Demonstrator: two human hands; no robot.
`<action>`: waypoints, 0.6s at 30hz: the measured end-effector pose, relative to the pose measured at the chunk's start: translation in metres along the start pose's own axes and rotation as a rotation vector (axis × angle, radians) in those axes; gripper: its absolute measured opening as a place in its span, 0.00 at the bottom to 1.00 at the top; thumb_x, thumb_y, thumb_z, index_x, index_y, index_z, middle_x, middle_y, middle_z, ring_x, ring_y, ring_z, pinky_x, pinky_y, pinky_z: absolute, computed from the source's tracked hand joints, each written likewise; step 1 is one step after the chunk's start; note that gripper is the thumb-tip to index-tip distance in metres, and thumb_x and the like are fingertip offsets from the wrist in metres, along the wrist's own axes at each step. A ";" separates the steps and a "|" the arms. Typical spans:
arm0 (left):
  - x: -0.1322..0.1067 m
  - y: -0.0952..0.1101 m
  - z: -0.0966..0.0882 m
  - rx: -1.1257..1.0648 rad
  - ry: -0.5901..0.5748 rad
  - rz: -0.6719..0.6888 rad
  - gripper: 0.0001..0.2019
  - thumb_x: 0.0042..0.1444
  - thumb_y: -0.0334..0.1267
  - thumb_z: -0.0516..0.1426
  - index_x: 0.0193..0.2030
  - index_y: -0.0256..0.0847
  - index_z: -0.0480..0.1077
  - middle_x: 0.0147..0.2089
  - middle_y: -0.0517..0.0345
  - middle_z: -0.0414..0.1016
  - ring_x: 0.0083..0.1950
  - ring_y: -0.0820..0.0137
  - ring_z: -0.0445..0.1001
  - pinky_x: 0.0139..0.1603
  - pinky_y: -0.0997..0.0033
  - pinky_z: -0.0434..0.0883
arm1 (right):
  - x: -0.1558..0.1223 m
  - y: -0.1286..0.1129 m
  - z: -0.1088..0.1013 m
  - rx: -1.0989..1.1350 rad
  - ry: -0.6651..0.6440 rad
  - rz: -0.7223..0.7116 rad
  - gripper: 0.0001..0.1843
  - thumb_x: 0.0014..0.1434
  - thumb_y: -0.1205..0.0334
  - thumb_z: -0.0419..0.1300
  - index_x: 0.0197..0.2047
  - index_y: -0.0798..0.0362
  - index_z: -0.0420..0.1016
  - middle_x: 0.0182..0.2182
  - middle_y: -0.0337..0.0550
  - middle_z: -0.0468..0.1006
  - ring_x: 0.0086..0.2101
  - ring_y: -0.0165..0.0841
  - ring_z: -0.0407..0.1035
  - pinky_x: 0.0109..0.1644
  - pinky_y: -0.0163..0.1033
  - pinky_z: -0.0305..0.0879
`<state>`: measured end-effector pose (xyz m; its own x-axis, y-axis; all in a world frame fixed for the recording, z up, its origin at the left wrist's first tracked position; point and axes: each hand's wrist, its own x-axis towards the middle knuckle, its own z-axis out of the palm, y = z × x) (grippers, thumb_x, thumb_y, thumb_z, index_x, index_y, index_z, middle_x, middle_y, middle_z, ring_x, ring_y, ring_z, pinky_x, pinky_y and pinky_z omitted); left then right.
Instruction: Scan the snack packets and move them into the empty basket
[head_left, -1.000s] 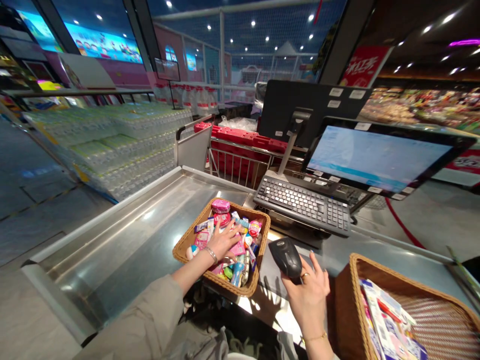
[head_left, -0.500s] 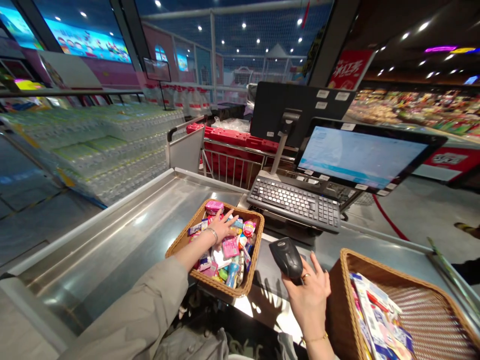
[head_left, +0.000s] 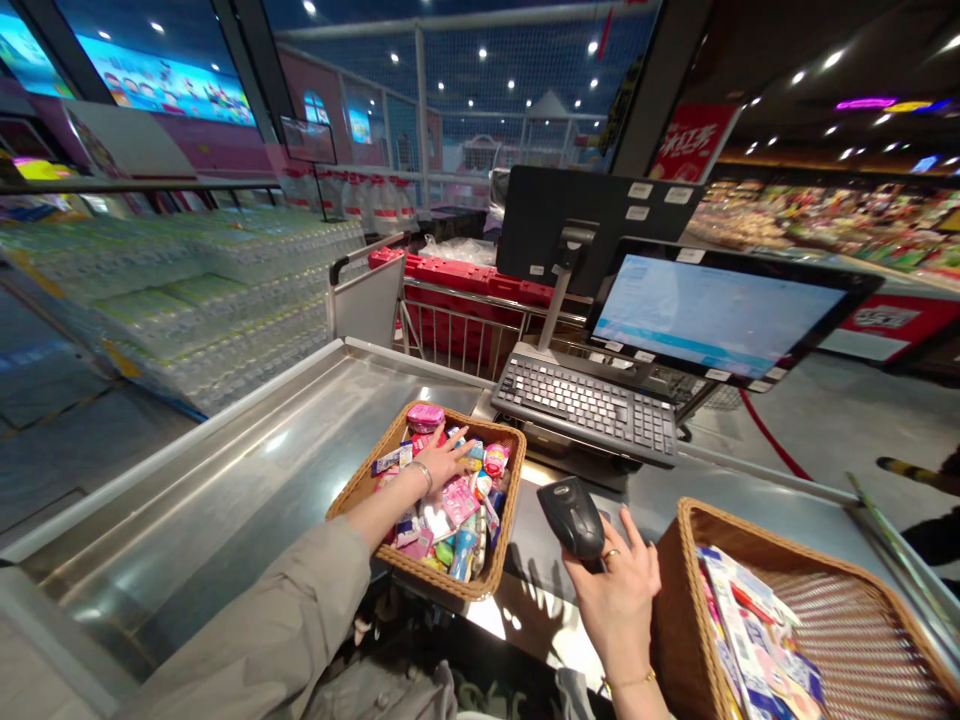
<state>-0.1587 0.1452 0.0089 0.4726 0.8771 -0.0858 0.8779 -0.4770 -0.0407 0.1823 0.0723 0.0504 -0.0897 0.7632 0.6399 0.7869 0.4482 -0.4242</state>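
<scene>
My left hand (head_left: 441, 464) reaches into the near wicker basket (head_left: 517, 490) with its fingers spread over the small packaged goods. Around it lie a pink packet (head_left: 459, 500), a pink oval case (head_left: 426, 417), a round red-and-pink item (head_left: 496, 459) and a blue item (head_left: 463, 552). My right hand (head_left: 616, 590) holds a black barcode scanner (head_left: 571, 517) to the right of this basket. Its head points up and away, and its grip is mostly hidden behind the hand. Several fingers of that hand stick out.
A second wicker basket (head_left: 679, 570) with flat packets (head_left: 757, 630) stands at right on the metal counter (head_left: 247, 480). Behind are a keyboard (head_left: 589, 400), a lit monitor (head_left: 712, 310) and a shopping cart (head_left: 465, 325). Stacked bottle packs (head_left: 210, 300) fill the left side.
The pink packet under my left hand has shifted and tilted slightly, while that hand stays in the basket. My right hand and the scanner keep their place. The view has moved slightly.
</scene>
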 end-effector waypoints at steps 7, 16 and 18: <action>-0.026 0.021 -0.023 0.008 0.115 -0.105 0.33 0.38 0.49 0.69 0.53 0.46 0.69 0.65 0.49 0.67 0.73 0.45 0.44 0.64 0.26 0.26 | -0.001 -0.003 0.005 0.026 0.016 -0.004 0.12 0.54 0.51 0.58 0.34 0.50 0.76 0.44 0.48 0.80 0.58 0.51 0.62 0.60 0.63 0.48; -0.028 0.050 -0.046 0.041 0.310 -0.192 0.28 0.45 0.52 0.67 0.53 0.49 0.69 0.50 0.55 0.79 0.69 0.50 0.57 0.65 0.28 0.22 | -0.002 -0.006 0.001 0.020 0.010 0.012 0.12 0.54 0.52 0.58 0.34 0.51 0.76 0.44 0.49 0.80 0.58 0.51 0.61 0.62 0.63 0.47; -0.026 0.056 -0.049 0.041 0.364 -0.194 0.28 0.47 0.52 0.66 0.54 0.49 0.69 0.49 0.54 0.79 0.69 0.50 0.58 0.65 0.28 0.22 | -0.003 -0.003 -0.001 -0.001 0.015 -0.002 0.13 0.54 0.52 0.58 0.36 0.51 0.76 0.44 0.49 0.80 0.58 0.51 0.61 0.62 0.64 0.47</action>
<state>-0.1180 0.0988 0.0577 0.3018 0.9098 0.2849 0.9530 -0.2968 -0.0618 0.1805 0.0684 0.0504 -0.0820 0.7551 0.6504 0.7873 0.4493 -0.4223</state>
